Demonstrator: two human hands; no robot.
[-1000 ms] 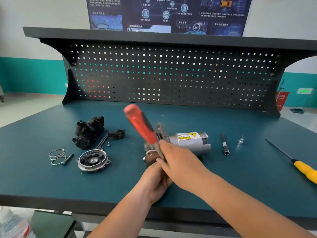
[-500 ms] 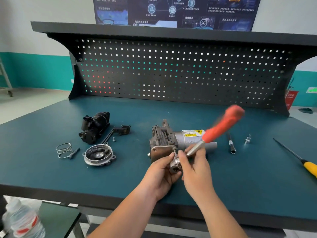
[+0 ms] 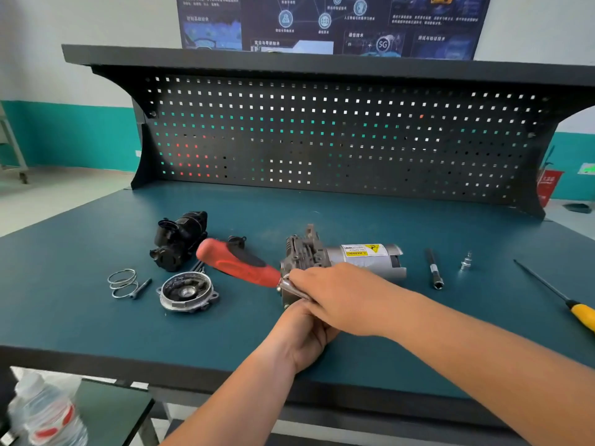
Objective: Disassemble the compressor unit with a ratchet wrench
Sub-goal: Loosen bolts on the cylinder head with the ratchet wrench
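- Ratchet wrench [image 3: 238,262]: red handle with black inlay.
- Compressor unit [image 3: 370,262]: grey casting, silver cylinder, yellow-and-white label.
- Tabletop [image 3: 322,207] under the compressor unit: dark teal.
- Pegboard [image 3: 322,140] behind it: black, gridded with square holes.
- Screwdriver [image 3: 584,313] far right of it: yellow handle, black shaft.

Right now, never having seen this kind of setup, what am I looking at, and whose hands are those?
One picture, from a camera on a person's head, looking down at their two hands. The right hand grips a red-handled wrench by its metal neck, at the near end of a compressor. The left hand sits underneath; its grip is hidden. On the bench lie a round metal cover, a black part, wire rings, a socket bar and a yellow screwdriver.
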